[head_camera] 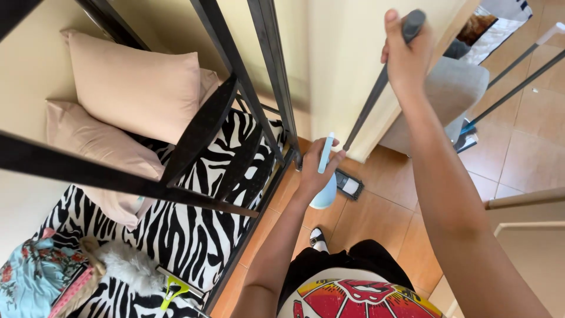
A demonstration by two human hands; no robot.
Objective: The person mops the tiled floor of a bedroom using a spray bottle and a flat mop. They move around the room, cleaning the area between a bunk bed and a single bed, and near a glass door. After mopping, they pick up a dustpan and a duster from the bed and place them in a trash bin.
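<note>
My right hand (406, 56) is raised high and grips the grey handle of a long mop pole (371, 109) that slants down to a flat mop head (348, 184) on the tiled floor. My left hand (318, 168) holds a pale blue spray bottle (324, 182) low, just left of the mop head and close to the black metal bed frame (265, 76).
A bunk bed with a zebra-print sheet (176, 235), two peach pillows (135, 88), a fluffy white toy (126, 266) and a green-handled tool (172, 290) fills the left. A cream wall corner (347, 65) stands ahead. A grey seat (456, 88) and thin rails (518, 82) are at the right.
</note>
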